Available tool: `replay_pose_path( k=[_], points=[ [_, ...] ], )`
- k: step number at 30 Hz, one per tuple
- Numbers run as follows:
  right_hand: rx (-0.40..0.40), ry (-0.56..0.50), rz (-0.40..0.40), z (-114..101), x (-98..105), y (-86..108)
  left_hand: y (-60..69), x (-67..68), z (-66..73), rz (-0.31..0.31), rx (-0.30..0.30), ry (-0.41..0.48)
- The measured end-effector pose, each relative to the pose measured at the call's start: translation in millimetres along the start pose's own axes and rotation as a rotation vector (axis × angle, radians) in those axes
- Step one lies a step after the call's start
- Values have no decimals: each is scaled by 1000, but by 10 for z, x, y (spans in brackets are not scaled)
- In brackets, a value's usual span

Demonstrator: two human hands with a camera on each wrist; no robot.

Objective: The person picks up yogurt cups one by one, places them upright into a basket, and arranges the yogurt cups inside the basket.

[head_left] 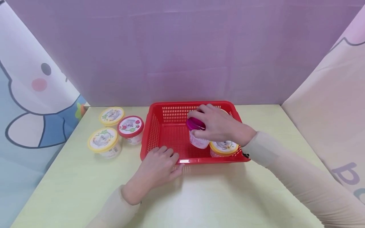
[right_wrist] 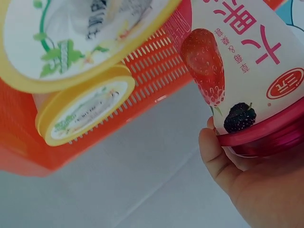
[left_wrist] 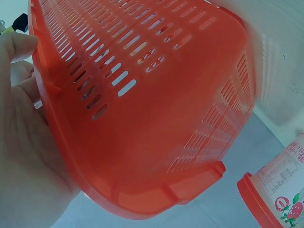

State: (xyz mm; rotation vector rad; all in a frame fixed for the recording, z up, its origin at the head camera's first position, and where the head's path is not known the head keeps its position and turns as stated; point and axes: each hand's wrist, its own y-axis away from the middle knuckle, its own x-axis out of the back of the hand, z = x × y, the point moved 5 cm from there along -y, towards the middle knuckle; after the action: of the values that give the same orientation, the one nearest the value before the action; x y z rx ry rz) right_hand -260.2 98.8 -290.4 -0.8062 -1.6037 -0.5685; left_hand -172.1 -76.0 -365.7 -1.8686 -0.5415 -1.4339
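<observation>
My right hand (head_left: pixel 215 123) is clamped on a magenta-lidded cup (head_left: pixel 199 142), with thumb and fingers gripping it up by the lid. The lid is deep and glossy, with a bright streak of light along its edge in the head view. Below it the wall is whitish with pink print. My right wrist view shows the wall close up: 1 red strawberry (right_wrist: pixel 204 61) dotted with seeds, 1 dark blackberry (right_wrist: pixel 240 118) just by the lid's rim, large pink characters (right_wrist: pixel 244 26) and a red oval logo (right_wrist: pixel 286 83).

The cup is tilted, in the right half of the red basket (head_left: pixel 145 139); I can't tell whether its base touches the basket floor. Just beside it in the basket is a yellow-lidded cup (head_left: pixel 224 147), and a 2nd, mostly behind my hand in the head view, shows in the right wrist view.

My left hand (head_left: pixel 157 164) grips the basket's near rim, fingers curled over it and thumb outside. To the left of the basket, on the pale table (head_left: pixel 205 196), stand 1 red-lidded cup (head_left: pixel 131 126) and 2 more cups with yellow lids (head_left: pixel 103 139).
</observation>
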Motion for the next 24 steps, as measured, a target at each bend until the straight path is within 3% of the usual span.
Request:
replay_pose_path(
  k=[17,24],
  points=[
    [58,-43,-124,-55,-311,9,-8,15,8,-9,-3,-1],
    [84,2,-180,-100,-404,20,-7,16,8,-10,-1,1]
  ],
)
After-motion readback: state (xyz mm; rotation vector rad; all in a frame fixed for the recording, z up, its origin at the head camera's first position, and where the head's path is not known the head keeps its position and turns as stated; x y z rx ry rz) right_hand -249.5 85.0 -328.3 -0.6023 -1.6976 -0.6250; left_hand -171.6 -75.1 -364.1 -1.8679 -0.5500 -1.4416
